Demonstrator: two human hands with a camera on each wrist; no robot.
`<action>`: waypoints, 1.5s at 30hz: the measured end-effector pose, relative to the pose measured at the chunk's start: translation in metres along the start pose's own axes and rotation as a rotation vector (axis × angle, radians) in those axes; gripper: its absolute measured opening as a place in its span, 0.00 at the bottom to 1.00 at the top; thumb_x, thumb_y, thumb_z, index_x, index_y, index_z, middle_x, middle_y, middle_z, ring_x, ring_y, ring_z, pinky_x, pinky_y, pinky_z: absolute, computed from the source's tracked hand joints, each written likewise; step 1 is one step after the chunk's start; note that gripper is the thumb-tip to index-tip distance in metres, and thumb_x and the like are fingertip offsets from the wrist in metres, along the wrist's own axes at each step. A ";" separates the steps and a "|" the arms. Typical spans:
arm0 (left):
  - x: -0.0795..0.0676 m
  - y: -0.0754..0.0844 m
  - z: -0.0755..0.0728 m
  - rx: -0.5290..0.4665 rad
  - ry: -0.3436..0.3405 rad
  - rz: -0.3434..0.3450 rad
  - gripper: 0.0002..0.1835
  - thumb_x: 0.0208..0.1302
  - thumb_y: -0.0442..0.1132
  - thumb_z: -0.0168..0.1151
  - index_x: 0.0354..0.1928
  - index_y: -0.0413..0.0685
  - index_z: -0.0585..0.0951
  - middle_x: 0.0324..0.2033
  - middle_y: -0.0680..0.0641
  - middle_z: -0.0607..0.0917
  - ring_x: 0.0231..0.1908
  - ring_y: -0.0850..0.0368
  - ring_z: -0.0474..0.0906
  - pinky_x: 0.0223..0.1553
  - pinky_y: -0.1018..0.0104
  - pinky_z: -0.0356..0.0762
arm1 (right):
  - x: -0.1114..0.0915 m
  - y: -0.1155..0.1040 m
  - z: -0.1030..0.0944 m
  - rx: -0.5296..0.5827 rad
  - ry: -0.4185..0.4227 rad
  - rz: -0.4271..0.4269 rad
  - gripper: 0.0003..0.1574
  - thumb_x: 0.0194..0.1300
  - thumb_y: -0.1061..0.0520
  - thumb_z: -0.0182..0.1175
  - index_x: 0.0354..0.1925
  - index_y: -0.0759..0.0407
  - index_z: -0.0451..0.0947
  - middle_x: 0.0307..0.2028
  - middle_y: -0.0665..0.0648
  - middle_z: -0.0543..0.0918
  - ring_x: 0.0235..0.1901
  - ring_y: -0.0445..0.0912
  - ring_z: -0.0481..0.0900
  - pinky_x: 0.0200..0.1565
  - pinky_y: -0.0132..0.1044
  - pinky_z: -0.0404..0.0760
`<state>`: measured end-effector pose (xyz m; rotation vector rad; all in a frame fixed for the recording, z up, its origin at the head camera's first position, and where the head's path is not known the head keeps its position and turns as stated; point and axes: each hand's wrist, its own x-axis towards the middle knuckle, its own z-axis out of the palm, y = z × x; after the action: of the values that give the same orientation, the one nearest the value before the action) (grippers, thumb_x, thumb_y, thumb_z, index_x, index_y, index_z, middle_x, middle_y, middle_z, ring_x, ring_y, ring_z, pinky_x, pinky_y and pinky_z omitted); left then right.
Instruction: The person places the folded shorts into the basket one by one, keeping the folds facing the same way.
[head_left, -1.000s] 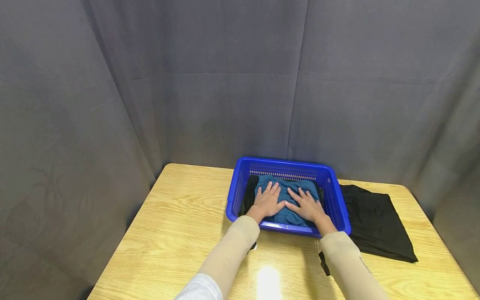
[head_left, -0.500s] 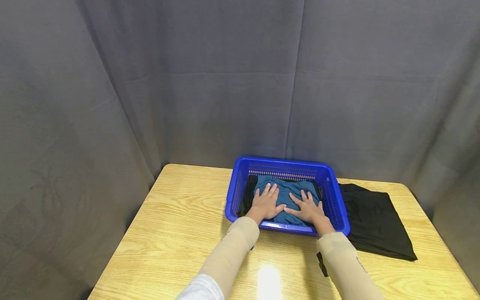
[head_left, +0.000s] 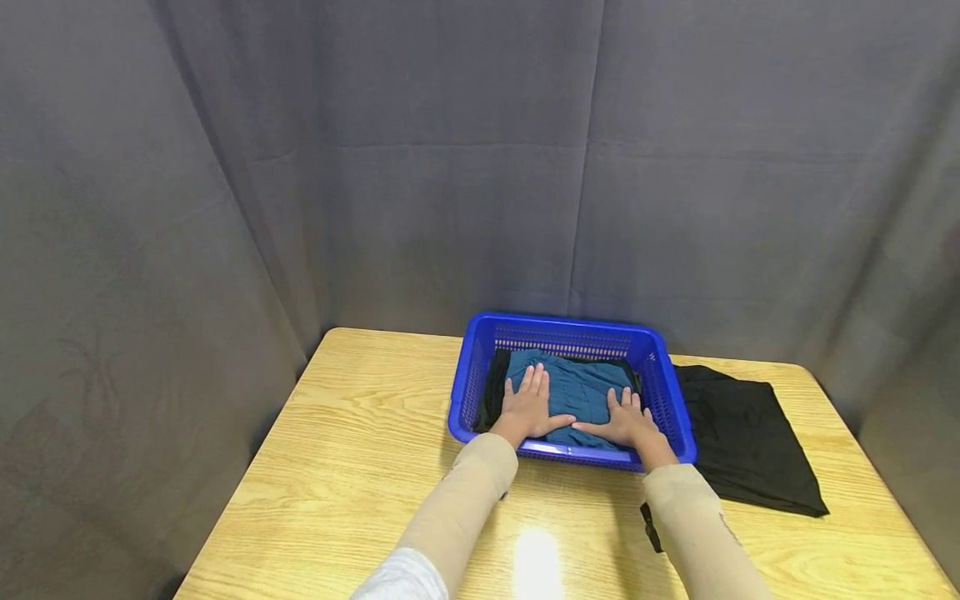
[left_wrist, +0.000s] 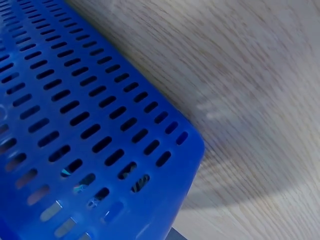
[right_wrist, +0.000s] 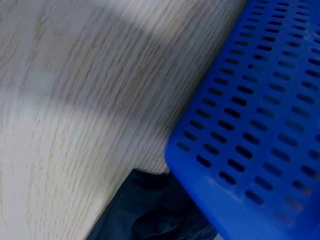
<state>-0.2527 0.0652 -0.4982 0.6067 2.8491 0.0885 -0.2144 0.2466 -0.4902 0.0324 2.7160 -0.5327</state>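
A folded teal garment [head_left: 577, 379] lies on top of dark cloth [head_left: 495, 387] inside a blue plastic basket [head_left: 555, 321]. My left hand [head_left: 527, 410] rests on the garment's left part, fingers straight and pointing away. On its front right part lies my right hand [head_left: 628, 423], fingers spread. The two thumbs point at each other and nearly meet near the basket's front rim. Both wrist views show the basket's slotted outer wall [left_wrist: 100, 115], and the hands themselves are hidden there.
A black garment [head_left: 750, 442] lies flat on the wooden table [head_left: 360, 417], right beside the basket. Grey curtains [head_left: 465, 167] hang behind the table and at both sides. A dark strap [head_left: 651, 527] hangs under the right forearm.
My right hand has slid a little to the right over the teal garment, and the cloth between the hands looks flatter. The left hand has stayed nearly in place.
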 end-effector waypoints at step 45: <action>-0.012 -0.015 -0.013 -0.265 -0.030 -0.007 0.63 0.44 0.71 0.60 0.71 0.42 0.40 0.71 0.45 0.38 0.70 0.51 0.35 0.64 0.45 0.50 | -0.007 0.011 -0.004 0.046 0.035 -0.094 0.69 0.53 0.26 0.53 0.65 0.80 0.43 0.63 0.81 0.46 0.63 0.73 0.45 0.58 0.65 0.53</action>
<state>-0.2506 0.0461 -0.4849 0.5363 2.7447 0.4434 -0.2084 0.2584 -0.4879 -0.0757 2.7498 -0.6271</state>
